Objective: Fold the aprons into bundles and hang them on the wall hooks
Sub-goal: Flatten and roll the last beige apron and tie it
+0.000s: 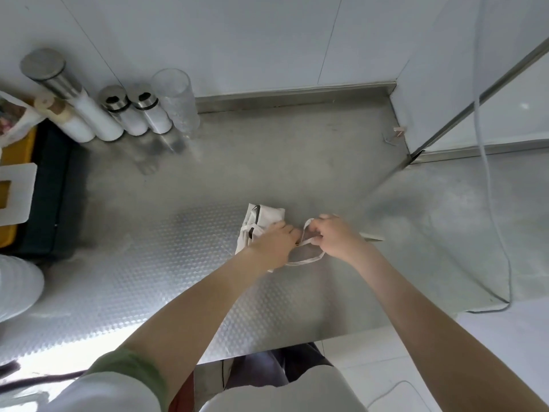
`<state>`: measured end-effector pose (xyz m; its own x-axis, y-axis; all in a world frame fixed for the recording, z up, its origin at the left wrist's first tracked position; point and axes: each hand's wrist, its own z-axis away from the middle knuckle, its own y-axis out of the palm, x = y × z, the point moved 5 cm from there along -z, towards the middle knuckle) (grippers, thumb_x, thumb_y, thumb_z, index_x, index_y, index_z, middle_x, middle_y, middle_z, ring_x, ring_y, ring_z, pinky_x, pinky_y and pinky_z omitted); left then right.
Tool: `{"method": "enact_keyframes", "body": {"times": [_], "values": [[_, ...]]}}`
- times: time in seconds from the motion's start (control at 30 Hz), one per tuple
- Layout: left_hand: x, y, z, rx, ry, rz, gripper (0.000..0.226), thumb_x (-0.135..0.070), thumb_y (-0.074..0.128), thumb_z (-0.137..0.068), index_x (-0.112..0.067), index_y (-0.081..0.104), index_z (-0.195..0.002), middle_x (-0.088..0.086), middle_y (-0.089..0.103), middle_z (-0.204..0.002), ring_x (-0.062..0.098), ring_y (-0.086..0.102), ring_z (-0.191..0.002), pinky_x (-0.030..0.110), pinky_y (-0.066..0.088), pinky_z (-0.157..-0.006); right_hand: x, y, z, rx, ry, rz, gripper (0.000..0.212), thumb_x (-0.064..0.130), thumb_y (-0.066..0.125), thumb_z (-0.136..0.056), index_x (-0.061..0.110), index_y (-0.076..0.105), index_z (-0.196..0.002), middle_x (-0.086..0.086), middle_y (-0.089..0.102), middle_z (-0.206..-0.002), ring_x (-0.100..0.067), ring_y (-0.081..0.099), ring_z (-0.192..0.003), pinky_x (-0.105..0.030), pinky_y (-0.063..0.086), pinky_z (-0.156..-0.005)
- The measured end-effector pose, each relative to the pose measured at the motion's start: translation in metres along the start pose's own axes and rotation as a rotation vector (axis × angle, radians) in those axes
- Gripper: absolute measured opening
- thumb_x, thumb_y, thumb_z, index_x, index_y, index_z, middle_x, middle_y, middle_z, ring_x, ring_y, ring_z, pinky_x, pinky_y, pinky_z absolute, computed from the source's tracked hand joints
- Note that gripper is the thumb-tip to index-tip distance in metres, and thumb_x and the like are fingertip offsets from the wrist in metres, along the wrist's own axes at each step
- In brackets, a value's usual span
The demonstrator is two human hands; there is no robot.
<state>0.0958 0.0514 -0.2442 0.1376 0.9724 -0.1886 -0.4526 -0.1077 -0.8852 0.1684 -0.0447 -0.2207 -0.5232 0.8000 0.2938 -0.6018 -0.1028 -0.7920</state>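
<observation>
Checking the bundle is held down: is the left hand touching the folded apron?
Touching. The head view shows the left hand resting on the folded apron.
</observation>
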Motion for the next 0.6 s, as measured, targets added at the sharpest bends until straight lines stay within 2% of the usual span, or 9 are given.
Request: {"method": "enact_keyframes", "body": {"times": [0.03,0.1,0.2,0.27,0.37,0.43,0.5,0.6], "values": [[0.005,0.002,-0.001,0.005,-0.055,0.14,0.026,-0.016,0.05,-0.096,-0.011,0.05,-0.121,0.005,0.054,-0.122,0.024,0.044,-0.115,0.03,0.028,-0.096,-0.002,-0.001,0.001,0.024,0.013,0.06,0.023,0.021,0.06,-0.091,0.014,0.067,-0.112,-0.008,0.055,-0.117,-0.025,0.046,-0.119,-0.03,0.037,-0.097],[0.016,0.003,-0.002,-0.042,-0.133,0.4,0.018,-0.016,0.043,-0.099,-0.014,0.059,-0.108,0.004,0.061,-0.111,0.024,0.048,-0.108,0.032,0.032,-0.09,-0.007,-0.002,0.002,0.048,0.027,0.107,0.023,0.028,0.059,-0.092,0.015,0.07,-0.108,-0.007,0.055,-0.117,-0.025,0.044,-0.121,-0.028,0.034,-0.099],[0.021,-0.007,0.006,-0.063,-0.155,0.735,0.016,-0.013,0.047,-0.098,-0.011,0.062,-0.092,0.003,0.059,-0.082,0.017,0.049,-0.08,0.021,0.035,-0.067,-0.01,-0.008,0.009,0.013,0.033,0.107,0.026,0.031,0.054,-0.094,0.016,0.07,-0.109,-0.002,0.049,-0.125,-0.023,0.039,-0.122,-0.028,0.028,-0.097],[0.025,-0.013,0.012,-0.073,-0.171,0.896,0.017,-0.01,0.049,-0.097,-0.013,0.059,-0.083,-0.002,0.053,-0.072,0.014,0.045,-0.07,0.014,0.034,-0.061,-0.011,-0.014,0.011,-0.043,0.037,0.081,0.027,0.031,0.05,-0.096,0.014,0.069,-0.106,-0.001,0.048,-0.126,-0.022,0.038,-0.121,-0.027,0.026,-0.095],[0.031,-0.01,0.014,-0.014,-0.163,1.0,0.017,-0.018,0.055,-0.095,-0.019,0.062,-0.08,0.002,0.051,-0.074,0.014,0.044,-0.069,0.026,0.035,-0.068,-0.008,-0.028,0.013,-0.14,0.017,-0.12,0.023,0.028,0.056,-0.094,0.013,0.066,-0.08,-0.001,0.053,-0.109,-0.017,0.048,-0.106,-0.026,0.027,-0.09],[0.034,-0.006,0.015,0.01,-0.142,1.065,0.01,-0.024,0.061,-0.093,-0.017,0.064,-0.087,-0.003,0.053,-0.074,0.009,0.046,-0.069,0.022,0.034,-0.068,-0.003,-0.038,0.016,-0.179,-0.006,-0.339,0.032,0.024,0.063,-0.09,0.017,0.052,-0.06,0.002,0.05,-0.086,-0.014,0.05,-0.081,-0.026,0.032,-0.076],[0.036,-0.006,0.016,-0.025,-0.133,1.152,0.012,-0.023,0.064,-0.092,-0.012,0.059,-0.091,-0.008,0.051,-0.07,0.003,0.045,-0.064,0.015,0.034,-0.063,0.005,-0.046,0.02,-0.208,-0.039,-0.514,0.04,0.018,0.066,-0.088,0.018,0.044,-0.055,0.005,0.045,-0.077,-0.014,0.048,-0.071,-0.026,0.032,-0.069],[0.036,-0.007,0.016,-0.071,-0.061,1.187,0.008,-0.015,0.054,-0.098,-0.009,0.055,-0.092,-0.003,0.047,-0.068,0.004,0.043,-0.061,0.016,0.034,-0.063,0.015,-0.053,0.021,-0.182,-0.111,-0.625,0.033,0.017,0.067,-0.088,0.006,0.051,-0.061,-0.002,0.05,-0.081,-0.015,0.048,-0.072,-0.028,0.035,-0.068]]}}
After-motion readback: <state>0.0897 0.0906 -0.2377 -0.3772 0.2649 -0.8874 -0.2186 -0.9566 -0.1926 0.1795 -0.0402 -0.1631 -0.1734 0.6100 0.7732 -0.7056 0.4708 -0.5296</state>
